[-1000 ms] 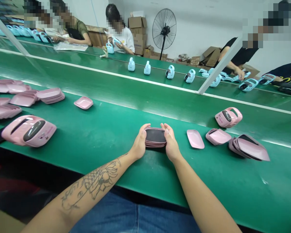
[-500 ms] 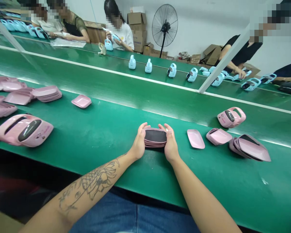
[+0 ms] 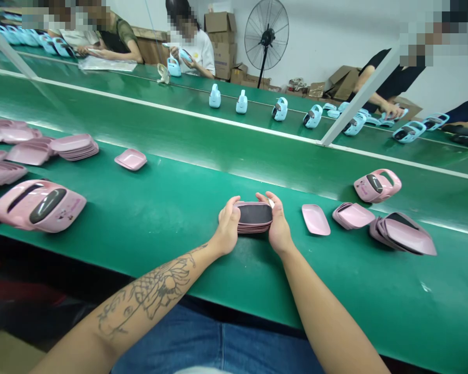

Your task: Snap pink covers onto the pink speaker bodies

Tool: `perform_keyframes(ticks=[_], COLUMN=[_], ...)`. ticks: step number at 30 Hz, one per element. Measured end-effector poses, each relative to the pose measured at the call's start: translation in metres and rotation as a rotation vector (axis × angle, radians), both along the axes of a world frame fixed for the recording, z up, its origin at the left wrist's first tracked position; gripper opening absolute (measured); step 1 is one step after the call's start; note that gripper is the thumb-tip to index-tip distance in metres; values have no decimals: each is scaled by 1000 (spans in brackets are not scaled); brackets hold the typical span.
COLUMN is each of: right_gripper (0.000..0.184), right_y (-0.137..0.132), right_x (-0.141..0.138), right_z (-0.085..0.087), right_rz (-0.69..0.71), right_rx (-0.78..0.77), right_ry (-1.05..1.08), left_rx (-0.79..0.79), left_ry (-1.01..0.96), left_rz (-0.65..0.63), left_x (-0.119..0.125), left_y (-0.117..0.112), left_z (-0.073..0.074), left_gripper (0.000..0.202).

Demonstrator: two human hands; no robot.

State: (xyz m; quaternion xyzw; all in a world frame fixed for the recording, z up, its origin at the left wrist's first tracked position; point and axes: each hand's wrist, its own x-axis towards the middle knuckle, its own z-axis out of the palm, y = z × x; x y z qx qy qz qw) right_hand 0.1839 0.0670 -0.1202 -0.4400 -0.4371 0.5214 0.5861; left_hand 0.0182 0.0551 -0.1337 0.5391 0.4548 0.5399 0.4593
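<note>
Between my two hands is a stack of shallow pink trays (image 3: 255,213), the top one showing a black inner surface. My left hand (image 3: 226,228) closes around its left end, fingers curled behind the rim. At the opposite end, my right hand (image 3: 280,226) grips the stack with the thumb near the rim and fingers at the back. The stack is low over the green table or touching it; I cannot tell which. A single pink tray (image 3: 315,219) lies just right of my right hand, followed by a small tray pile (image 3: 353,215) and a larger one (image 3: 405,232).
Pink handled cases sit at left (image 3: 41,205) and right (image 3: 376,185). More tray stacks (image 3: 74,145) and a small tray (image 3: 130,159) lie at far left. Beyond a white rail (image 3: 179,110), blue handled cases (image 3: 280,109) line another green surface, where several people work.
My hands and the tray stack have shifted slightly right. The blue cases beyond the rail have also moved a little right in view. The view has tilted slightly.
</note>
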Motion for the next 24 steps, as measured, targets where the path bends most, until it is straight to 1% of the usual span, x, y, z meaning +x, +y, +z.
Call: perform_keyframes(ticks=[8,10,13,15,18,22,24], right_gripper=[57,55,54,51,48,52,54], right_y=[4,2,-4,-6,-8,-7,-5], right_x=[2,3,4,5,5,1,1], right_z=[-6,-5,-3,-2,-3,-2,0], right_rz=[-158,-149,-77,-54,-76,-114,-157], right_rx=[-7,-18,-52,-67,-66,-58,-51], right_ry=[50,54,55,60,52,38,56], left_rx=[-17,-9,-2,8,25,41,50], left_ry=[17,49,125,167,201,213,214], left_rz=[-71,-95,-124,-127,-141,-155,-127], left_x=[-9,-9,-8,-8,-9,-9,-11], left_y=[4,2,-2,-5,-8,-7,-4], left_z=[6,9,13,16,19,21,23], left_gripper=[62,61,61,58,56,66,70])
